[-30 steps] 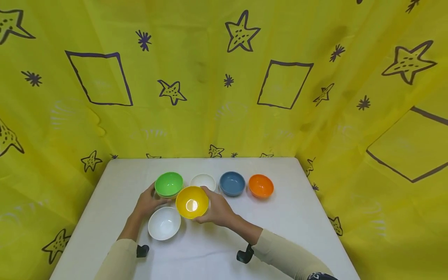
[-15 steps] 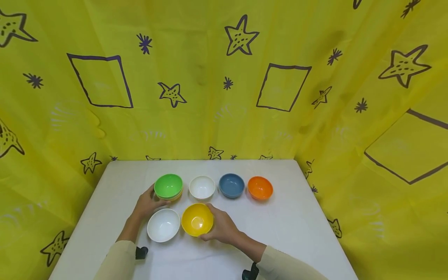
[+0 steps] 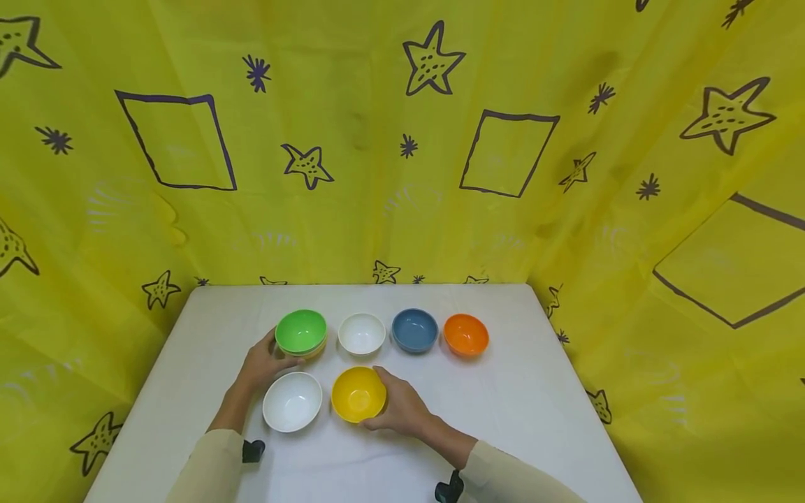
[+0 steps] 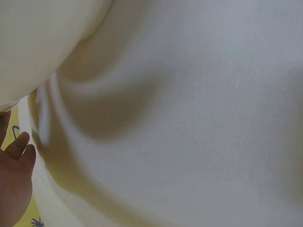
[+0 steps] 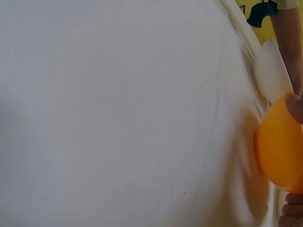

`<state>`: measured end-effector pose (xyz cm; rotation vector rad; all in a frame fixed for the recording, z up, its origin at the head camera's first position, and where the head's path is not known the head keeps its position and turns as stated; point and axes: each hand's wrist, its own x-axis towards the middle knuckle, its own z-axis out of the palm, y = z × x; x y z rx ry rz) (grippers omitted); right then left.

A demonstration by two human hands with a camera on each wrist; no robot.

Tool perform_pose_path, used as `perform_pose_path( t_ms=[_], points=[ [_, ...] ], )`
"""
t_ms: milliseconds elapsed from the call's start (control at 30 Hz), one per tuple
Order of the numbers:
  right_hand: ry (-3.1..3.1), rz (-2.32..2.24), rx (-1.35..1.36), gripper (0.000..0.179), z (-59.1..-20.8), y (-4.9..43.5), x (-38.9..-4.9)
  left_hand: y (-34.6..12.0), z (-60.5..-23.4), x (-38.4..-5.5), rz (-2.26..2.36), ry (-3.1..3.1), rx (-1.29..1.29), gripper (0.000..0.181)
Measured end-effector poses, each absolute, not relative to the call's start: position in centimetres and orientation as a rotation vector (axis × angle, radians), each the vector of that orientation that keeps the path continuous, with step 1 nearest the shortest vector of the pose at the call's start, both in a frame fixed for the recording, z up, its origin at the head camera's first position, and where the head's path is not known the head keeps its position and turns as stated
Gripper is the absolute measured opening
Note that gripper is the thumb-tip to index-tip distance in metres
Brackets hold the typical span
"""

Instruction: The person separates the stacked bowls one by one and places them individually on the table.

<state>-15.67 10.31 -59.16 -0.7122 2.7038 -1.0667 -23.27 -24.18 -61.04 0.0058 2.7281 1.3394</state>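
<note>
In the head view, my left hand point(image 3: 263, 365) grips the side of a green bowl point(image 3: 302, 331), thumb at the front and fingers at the left. A yellowish bowl point(image 3: 316, 351) shows beneath the green one, nested with it. My right hand point(image 3: 402, 405) holds a yellow bowl point(image 3: 358, 395) by its right side, thumb near the front and fingers behind. In the right wrist view this bowl point(image 5: 281, 146) sits low by the cloth, with its shadow beside it. Between my forearms, left of the yellow bowl, stands a white bowl point(image 3: 292, 402).
Along the back of the white-covered table point(image 3: 503, 419) stand a second white bowl point(image 3: 361, 334), a blue bowl point(image 3: 415, 330) and an orange bowl point(image 3: 466, 335). A yellow curtain point(image 3: 352, 230) with drawn stars encloses the table's back and sides.
My right hand has brought the yellow bowl towards me and slightly right, away from the green bowl, uncovering the back white bowl. My left hand has stayed at the green bowl.
</note>
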Motion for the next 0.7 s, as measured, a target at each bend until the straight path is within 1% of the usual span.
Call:
perform_pose_path(
  t_ms=[233, 467, 700],
  points=[
    [2.685, -1.055, -0.692, 0.112, -58.8, 10.4, -15.7, -24.1, -61.0, -23.2, 1.345, 2.716, 0.002, 0.119],
    [2.683, -1.092, -0.665, 0.115, -58.3, 10.3, -15.8, -24.1, -60.7, -23.3, 1.340, 2.696, -0.016, 0.118],
    [2.699, -1.254, -0.689, 0.109, -57.2, 9.9, -16.3, -24.1, -60.7, -23.2, 1.339, 2.709, -0.001, 0.118]
  ],
)
